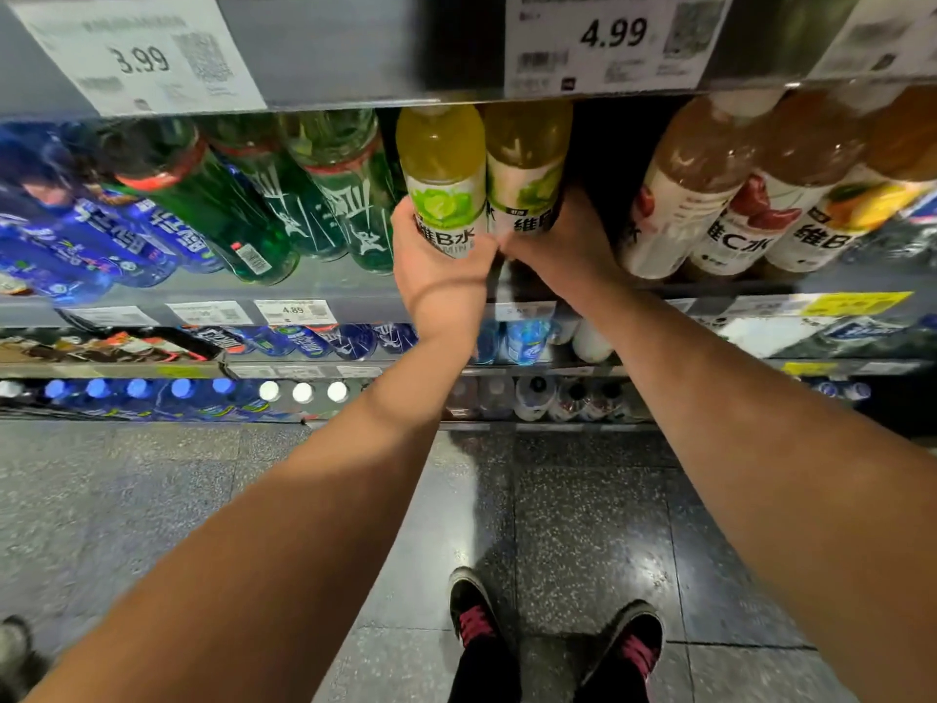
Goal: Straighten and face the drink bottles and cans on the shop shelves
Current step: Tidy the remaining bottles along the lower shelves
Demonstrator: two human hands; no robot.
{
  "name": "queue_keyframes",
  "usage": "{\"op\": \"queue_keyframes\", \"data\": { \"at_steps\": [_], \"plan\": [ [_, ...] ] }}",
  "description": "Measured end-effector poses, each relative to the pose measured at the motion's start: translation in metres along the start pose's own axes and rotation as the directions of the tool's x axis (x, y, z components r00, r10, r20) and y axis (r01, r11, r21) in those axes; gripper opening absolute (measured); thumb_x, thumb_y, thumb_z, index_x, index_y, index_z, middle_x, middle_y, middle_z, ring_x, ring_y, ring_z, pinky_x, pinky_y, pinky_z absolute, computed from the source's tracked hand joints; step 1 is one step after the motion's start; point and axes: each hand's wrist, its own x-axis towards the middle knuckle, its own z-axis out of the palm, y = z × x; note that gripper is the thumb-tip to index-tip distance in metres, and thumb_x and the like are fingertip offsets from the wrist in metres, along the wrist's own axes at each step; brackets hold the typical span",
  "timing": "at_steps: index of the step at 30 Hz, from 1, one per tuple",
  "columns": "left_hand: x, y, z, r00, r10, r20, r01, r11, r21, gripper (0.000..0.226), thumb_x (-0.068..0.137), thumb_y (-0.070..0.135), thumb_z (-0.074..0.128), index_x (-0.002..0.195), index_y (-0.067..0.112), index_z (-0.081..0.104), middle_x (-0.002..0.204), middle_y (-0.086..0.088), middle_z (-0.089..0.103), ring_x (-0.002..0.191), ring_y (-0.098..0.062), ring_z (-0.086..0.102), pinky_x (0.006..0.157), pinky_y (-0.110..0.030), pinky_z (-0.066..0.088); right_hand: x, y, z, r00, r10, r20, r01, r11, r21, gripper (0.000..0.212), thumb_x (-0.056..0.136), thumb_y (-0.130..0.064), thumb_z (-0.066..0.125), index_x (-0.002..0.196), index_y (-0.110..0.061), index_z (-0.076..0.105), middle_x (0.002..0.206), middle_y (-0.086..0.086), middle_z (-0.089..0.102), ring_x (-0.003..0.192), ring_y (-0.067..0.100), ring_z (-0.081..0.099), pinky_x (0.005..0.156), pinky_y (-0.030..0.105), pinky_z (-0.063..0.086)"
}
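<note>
1. Head view shows the facing step in progress on the middle shelf (355, 291): two yellow-green vitamin drink bottles are being handled at the same time, one in each hand.

2. The left hand (436, 266) is wrapped around the lower part of the left lime bottle (442, 180), with the thumb on its left side and the fingers curled across the front under the label. The lime picture and the printed name look toward the aisle, so I judge this bottle to be almost faced.

3. The right hand (563, 246) grips the right lime bottle (527, 164) low on its body, from the right side. Part of the label is hidden behind the hand and its print is cut off at the edge, so this bottle probably needs a small turn more.

4. Both bottles stand upright, touching side by side, near the front edge of the shelf and directly under the 4.99 price tag (608, 40). The two hands meet between them at the base.

5. The next move, in my judgement, calls for a small twist of the right bottle until its label matches the left one, then setting both in line with the front edge.

6. The green bottles (324, 195) stand just to the left, and the brown tea bottles (710, 195) stand to the right past a dark gap; whether that gap holds stock I cannot tell.
</note>
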Motion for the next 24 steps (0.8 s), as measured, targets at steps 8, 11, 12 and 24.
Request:
{"op": "queue_keyframes", "data": {
  "at_steps": [8,11,12,24],
  "plan": [
    [-0.006,-0.002,-0.012,0.977,-0.056,0.207,0.071,0.995,-0.063,0.062,0.066,0.015,0.084,0.123,0.013,0.058,0.109,0.001,0.071,0.101,-0.009,0.067,0.095,-0.034,0.054,-0.043,-0.001,-0.005,0.984,0.000,-0.176,0.003,1.000,0.019,0.066,0.066,-0.023,0.085,0.123,-0.010,0.054,0.111,0.004,0.067,0.098,0.022,0.066,0.080,0.033,0.056],
    [-0.009,-0.001,-0.009,0.961,-0.062,0.268,0.089,0.992,-0.089,0.067,0.066,0.016,0.086,0.125,0.012,0.056,0.113,-0.004,0.071,0.108,-0.016,0.067,0.099,-0.042,0.053,-0.052,-0.002,-0.009,0.963,-0.001,-0.269,-0.001,1.000,-0.007,0.067,0.068,-0.021,0.083,0.124,-0.004,0.051,0.119,0.012,0.063,0.109,0.029,0.060,0.088,0.037,0.050],
    [-0.009,0.000,-0.008,0.959,-0.066,0.275,0.093,0.992,-0.085,0.066,0.065,0.016,0.086,0.125,0.012,0.056,0.113,-0.005,0.071,0.109,-0.018,0.067,0.099,-0.044,0.053,-0.053,-0.004,-0.009,0.961,0.010,-0.278,-0.012,1.000,-0.007,0.067,0.069,-0.021,0.082,0.125,-0.004,0.050,0.120,0.012,0.062,0.111,0.030,0.059,0.089,0.039,0.050],
    [-0.001,0.004,0.002,0.931,-0.050,0.362,0.093,0.990,-0.103,0.067,0.067,0.002,0.087,0.127,0.008,0.056,0.115,-0.005,0.070,0.106,-0.014,0.067,0.094,-0.031,0.055,-0.070,-0.004,-0.009,0.924,0.085,-0.374,-0.071,0.996,0.052,0.060,0.082,-0.020,0.071,0.137,-0.009,0.049,0.132,0.008,0.062,0.119,0.027,0.060,0.097,0.044,0.051]
  ]
}}
